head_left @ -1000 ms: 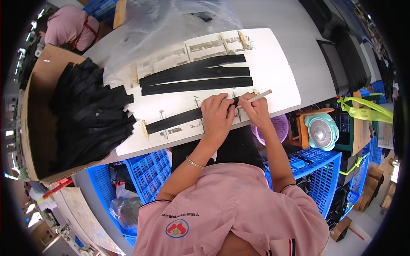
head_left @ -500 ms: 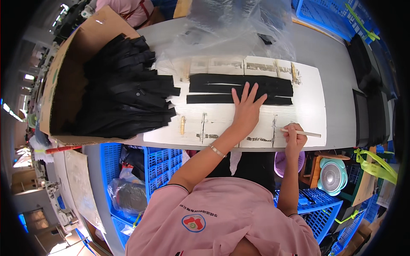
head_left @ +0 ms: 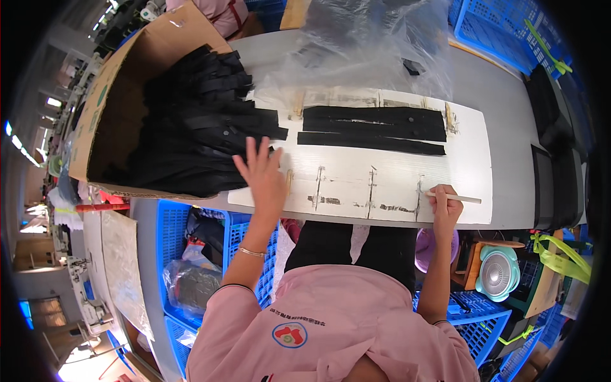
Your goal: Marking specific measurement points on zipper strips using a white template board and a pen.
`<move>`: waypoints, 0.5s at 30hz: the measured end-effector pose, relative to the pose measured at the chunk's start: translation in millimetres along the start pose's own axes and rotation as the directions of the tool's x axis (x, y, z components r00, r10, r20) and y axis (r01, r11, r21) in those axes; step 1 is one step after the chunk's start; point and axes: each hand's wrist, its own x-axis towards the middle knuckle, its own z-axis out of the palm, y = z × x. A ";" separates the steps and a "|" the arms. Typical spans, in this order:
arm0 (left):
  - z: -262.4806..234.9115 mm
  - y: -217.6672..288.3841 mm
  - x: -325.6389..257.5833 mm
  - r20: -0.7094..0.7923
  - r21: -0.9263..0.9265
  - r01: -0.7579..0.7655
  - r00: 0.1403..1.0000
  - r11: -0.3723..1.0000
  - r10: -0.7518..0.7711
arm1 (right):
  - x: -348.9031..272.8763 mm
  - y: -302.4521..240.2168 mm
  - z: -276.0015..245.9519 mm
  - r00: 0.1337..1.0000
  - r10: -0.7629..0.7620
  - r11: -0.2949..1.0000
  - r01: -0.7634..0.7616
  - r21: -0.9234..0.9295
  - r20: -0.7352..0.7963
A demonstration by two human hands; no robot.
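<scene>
My left hand (head_left: 264, 178) has its fingers spread at the right edge of a heap of black fabric strips (head_left: 197, 127), with nothing visibly held. The heap spills out of a cardboard box (head_left: 108, 95) lying open toward the right. Several more black strips (head_left: 375, 121) lie side by side on a white board (head_left: 471, 165) marked with dark lines and bits of tape. Over the board's lower right part, my right hand (head_left: 444, 200) is closed around a thin whitish pen-like stick (head_left: 470, 199), which points to the right.
Crumpled clear plastic (head_left: 375, 44) covers the far side of the grey table (head_left: 509, 121). Dark folded pieces (head_left: 550, 146) stack at the right end. Blue crates (head_left: 175, 248) and a small teal fan (head_left: 498, 272) stand below the near edge. Another person (head_left: 216, 16) sits beyond the box.
My left hand has left the strips on the board and moved left to the heap by the box. The right hand keeps its hold on the stick. The whole view has shifted slightly.
</scene>
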 end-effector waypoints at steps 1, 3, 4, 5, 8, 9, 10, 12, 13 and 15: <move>-3.0 -11.9 -0.1 -0.056 0.085 0.029 0.998 0.996 -0.025 | -0.5 -1.4 1.4 1.000 0.007 1.000 -0.007 0.003 0.006; -14.5 -28.9 3.0 -0.069 0.043 0.039 0.997 0.998 -0.036 | -0.1 -3.0 2.9 1.000 0.019 1.000 -0.019 0.005 -0.007; -14.6 -25.2 4.7 -0.061 0.028 0.022 0.998 0.999 -0.021 | 0.2 -0.2 2.5 1.000 0.012 1.000 -0.012 0.027 0.001; -15.0 -20.8 6.1 -0.057 -0.004 -0.008 0.998 1.000 0.008 | 0.4 1.0 0.3 1.000 0.006 0.999 -0.006 0.049 0.007; -7.8 11.2 4.9 -0.018 -0.101 -0.097 0.995 0.990 0.095 | -0.2 -2.4 2.3 0.999 0.038 0.998 -0.039 0.049 0.021; -0.8 30.1 1.6 0.007 -0.162 -0.143 0.989 0.976 0.146 | 0.3 -3.0 3.8 0.999 0.013 0.998 -0.016 0.067 0.033; 10.0 48.5 -6.6 0.043 -0.262 -0.144 0.986 0.954 0.160 | 0.8 -1.8 3.8 0.999 -0.004 0.998 0.001 0.061 0.040; 30.9 94.1 -24.7 0.148 -0.440 -0.111 0.970 0.891 0.194 | 2.2 1.7 8.2 0.998 -0.059 0.995 0.058 0.087 0.005; 36.0 115.3 -32.6 0.215 -0.506 -0.073 0.954 0.859 0.207 | 0.9 0.9 11.1 0.993 -0.119 0.985 0.119 0.124 -0.007; 37.0 150.6 -40.1 0.229 -0.521 -0.116 0.935 0.845 0.270 | -7.5 -11.0 12.4 0.997 -0.074 0.996 0.074 0.057 0.001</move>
